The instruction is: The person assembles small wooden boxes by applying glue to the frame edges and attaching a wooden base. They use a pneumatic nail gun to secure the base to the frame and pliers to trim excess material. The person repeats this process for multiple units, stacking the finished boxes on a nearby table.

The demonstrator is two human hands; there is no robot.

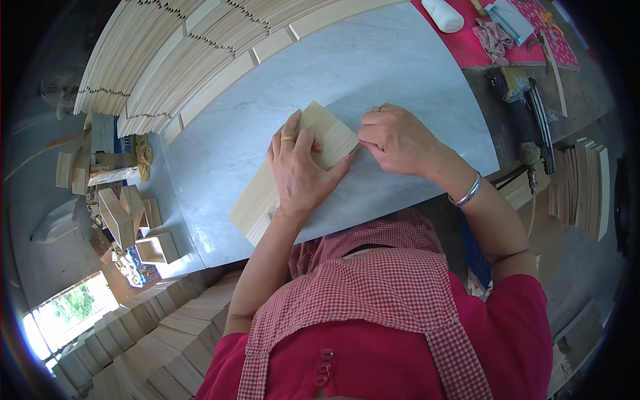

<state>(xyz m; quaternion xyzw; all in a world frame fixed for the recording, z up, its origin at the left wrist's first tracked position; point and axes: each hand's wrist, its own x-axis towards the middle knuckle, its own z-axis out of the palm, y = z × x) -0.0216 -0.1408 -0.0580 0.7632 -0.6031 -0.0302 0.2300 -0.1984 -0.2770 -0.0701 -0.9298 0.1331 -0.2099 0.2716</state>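
Across the tabletop [407,67], a board [332,135] points lengthwise away rightward, left fingers [288,148] clamping it, right fingers [372,135] together.

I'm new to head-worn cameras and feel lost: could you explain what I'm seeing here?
There's no machine, only a person's two bare hands. This single picture comes from the left of two wide fisheye cameras worn on the head, looking down, so straight edges bend near the rim. The left hand holds a pale, rectangular wooden piece on a grey, marbled tabletop. The right hand, fingers curled, is at the piece's right corner; whether it pinches anything small is hidden. Along the table's far side lie stacks of thin, pale wooden strips.
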